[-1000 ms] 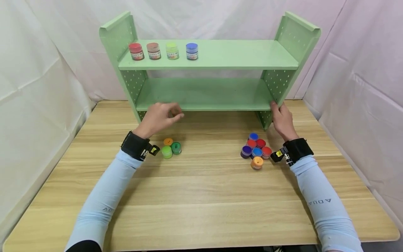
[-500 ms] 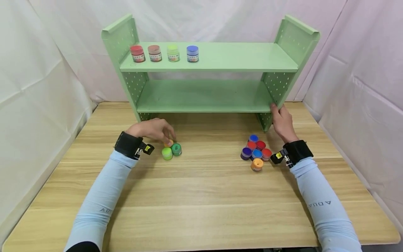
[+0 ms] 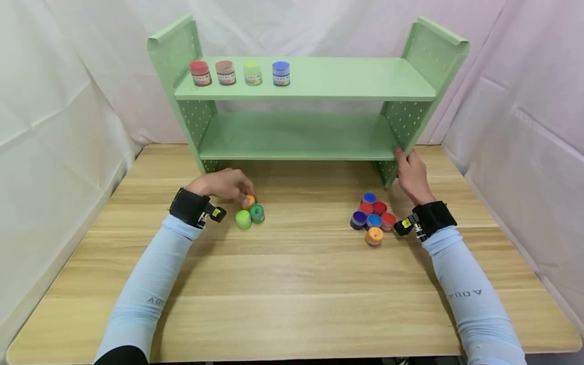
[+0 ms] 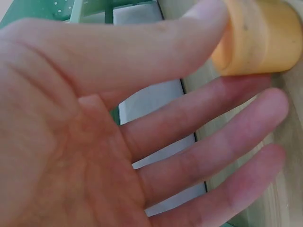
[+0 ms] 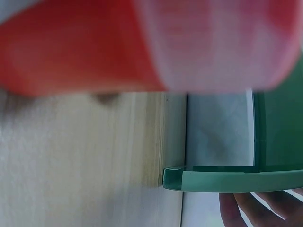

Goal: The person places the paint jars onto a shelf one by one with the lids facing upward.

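My left hand [image 3: 223,185] pinches an orange paint jar [image 4: 265,38] between thumb and index finger, while its other fingers stretch out past it. Right in front of that jar are a light green paint jar [image 3: 243,219] and a dark green paint jar [image 3: 257,213]. With my right hand [image 3: 412,177] I grip the right side panel of the pale green two-tier shelf [image 3: 301,134], thumb at the front edge. In the right wrist view, fingers [image 5: 255,208] show on the outer face of the panel, and a blurred red jar [image 5: 71,52] fills the top.
On the upper tier stand a red jar [image 3: 200,74], a brown jar [image 3: 225,73], a lime jar [image 3: 252,73] and a blue jar [image 3: 281,74]. Several more jars cluster by my right wrist, with another orange jar [image 3: 374,236] foremost. White curtains [image 3: 59,126] surround the wooden table [image 3: 296,294].
My left hand has come down from before the lower tier to the orange jar and taken hold of it. That jar has shifted slightly right. My right hand stays on the shelf.
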